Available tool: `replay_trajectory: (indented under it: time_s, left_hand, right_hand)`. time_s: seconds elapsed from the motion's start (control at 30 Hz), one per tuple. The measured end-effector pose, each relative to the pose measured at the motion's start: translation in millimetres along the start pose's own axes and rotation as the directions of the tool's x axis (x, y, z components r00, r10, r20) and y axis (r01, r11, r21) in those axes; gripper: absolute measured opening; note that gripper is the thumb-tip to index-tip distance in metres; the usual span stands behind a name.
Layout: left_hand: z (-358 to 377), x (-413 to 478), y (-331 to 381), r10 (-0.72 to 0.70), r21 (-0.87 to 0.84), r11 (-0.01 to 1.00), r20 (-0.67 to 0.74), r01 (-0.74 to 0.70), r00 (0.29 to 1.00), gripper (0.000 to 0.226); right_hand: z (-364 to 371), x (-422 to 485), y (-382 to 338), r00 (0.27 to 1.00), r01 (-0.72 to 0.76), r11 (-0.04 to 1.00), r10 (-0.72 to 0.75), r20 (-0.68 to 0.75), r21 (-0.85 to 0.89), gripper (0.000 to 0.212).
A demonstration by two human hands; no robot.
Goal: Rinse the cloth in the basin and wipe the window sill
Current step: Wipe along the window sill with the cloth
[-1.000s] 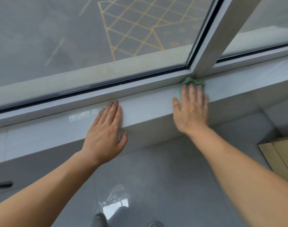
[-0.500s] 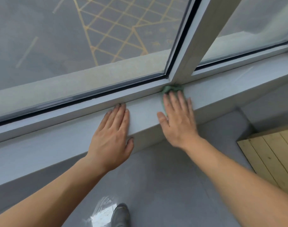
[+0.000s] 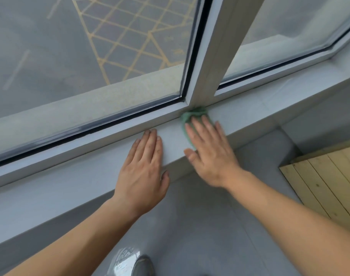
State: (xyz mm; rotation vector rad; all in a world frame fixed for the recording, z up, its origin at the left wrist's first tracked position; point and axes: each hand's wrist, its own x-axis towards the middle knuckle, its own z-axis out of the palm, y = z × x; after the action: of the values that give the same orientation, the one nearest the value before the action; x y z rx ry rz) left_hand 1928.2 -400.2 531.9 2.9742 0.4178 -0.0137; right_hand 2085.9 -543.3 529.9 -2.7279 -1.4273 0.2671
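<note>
Nearest me, the left hand (image 3: 143, 174) lies flat on the window sill (image 3: 74, 188), fingers together, gripping nothing, a good brace for the wipe. Just beyond, the right hand (image 3: 209, 150) presses spread fingers on the green cloth (image 3: 188, 118), pinning rather than pinching it. The cloth sits against the frame post (image 3: 212, 76); firm, even pressure into that corner should serve best.

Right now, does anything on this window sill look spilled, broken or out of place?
Nothing stands out. The green cloth lies flat under the right hand on the window sill, and the left hand rests beside it.
</note>
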Motion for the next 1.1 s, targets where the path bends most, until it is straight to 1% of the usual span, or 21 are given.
replay_trajectory:
  time_s: [0.07,0.1,0.17,0.23,0.3,0.33,0.37,0.43,0.47,0.5,0.53,0.57,0.63,0.7,0.77,0.8,0.83,0.9,0.97,1.03,1.1]
  left_hand:
    - [1,10,11,0.022,-0.003,1.0,0.006,-0.022,1.0,0.081]
    - [2,14,16,0.033,0.0,0.999,0.007,-0.033,0.999,0.081]
    - [3,22,23,0.047,0.012,0.999,0.015,-0.048,0.999,0.081]
    - [3,28,31,0.046,0.016,0.999,0.02,-0.046,0.999,0.08]
    - [4,36,41,0.043,0.014,0.999,0.02,-0.043,0.999,0.081]
    - [5,41,48,0.041,0.015,0.999,0.022,-0.041,0.999,0.081]
    - [6,46,55,0.034,0.014,0.999,0.021,-0.035,0.999,0.081]
    - [8,57,71,0.014,0.009,1.0,0.012,-0.014,1.0,0.083]
    - [9,63,79,0.006,0.004,1.0,0.012,-0.006,1.0,0.083]
    - [11,68,87,-0.004,0.001,1.0,0.013,0.004,1.0,0.083]
    - [12,73,93,-0.017,0.001,1.0,0.01,0.017,1.0,0.083]
    - [14,78,99,-0.033,0.004,0.999,0.004,0.033,0.999,0.082]
    - [16,85,108,-0.06,0.015,0.998,-0.004,0.06,0.998,0.082]
    - [18,92,117,-0.077,0.023,0.997,-0.009,0.077,0.997,0.081]
    - [20,101,127,-0.089,0.02,0.996,-0.013,0.09,0.996,0.081]
    - [20,106,133,-0.091,0.02,0.996,-0.012,0.091,0.996,0.081]
    - [21,112,140,-0.09,0.022,0.996,-0.012,0.09,0.996,0.082]
    - [22,126,154,-0.077,0.026,0.997,-0.014,0.077,0.997,0.082]
    - [23,139,167,-0.058,0.025,0.998,-0.012,0.059,0.998,0.082]
    - [23,148,175,-0.057,0.021,0.998,-0.011,0.058,0.998,0.082]
    - [23,152,180,-0.073,0.02,0.997,-0.008,0.073,0.997,0.082]
  right_hand:
    - [-5,-2,9,0.995,0.097,0.995,-0.097,0.024,-0.024,0.072]
    - [-7,2,26,0.997,0.079,0.996,-0.078,0.021,-0.041,0.07]
    - [-12,10,72,0.996,-0.089,0.994,0.089,-0.015,-0.059,0.071]
    - [-19,16,120,0.949,-0.314,0.949,0.313,-0.047,-0.017,0.072]
    - [-20,19,136,0.91,-0.409,0.912,0.41,-0.057,0.018,0.073]
    - [-19,19,127,0.919,-0.389,0.921,0.39,-0.057,0.02,0.074]
    - [-17,17,113,0.948,-0.311,0.95,0.312,-0.057,0.015,0.075]
    - [-12,9,86,0.999,-0.038,0.999,0.038,-0.027,-0.014,0.073]
    - [-11,5,82,0.996,0.093,0.995,-0.093,0.002,-0.032,0.07]
    - [-13,5,89,0.985,0.172,0.984,-0.17,0.029,-0.047,0.068]
    - [-18,9,107,0.982,0.186,0.98,-0.184,0.044,-0.065,0.067]
    - [-21,14,131,0.989,0.144,0.985,-0.14,0.043,-0.096,0.067]
    - [-26,20,188,0.999,-0.042,0.992,0.042,-0.005,-0.117,0.068]
    - [-31,23,240,0.968,-0.249,0.966,0.245,-0.059,-0.067,0.069]
    - [-33,26,255,0.936,-0.345,0.939,0.345,-0.075,0.017,0.071]
    - [-32,26,246,0.939,-0.333,0.942,0.335,-0.074,0.04,0.073]
    - [-30,24,232,0.958,-0.271,0.961,0.274,-0.078,0.047,0.074]
    - [-24,14,205,0.997,-0.051,0.998,0.053,-0.063,0.031,0.073]
    - [-23,8,203,0.994,0.109,0.994,-0.109,-0.012,0.005,0.069]
    - [-31,17,232,0.993,0.117,0.992,-0.116,0.018,-0.044,0.066]
    - [-37,27,272,1.0,0.026,0.995,-0.026,0.007,-0.092,0.065]
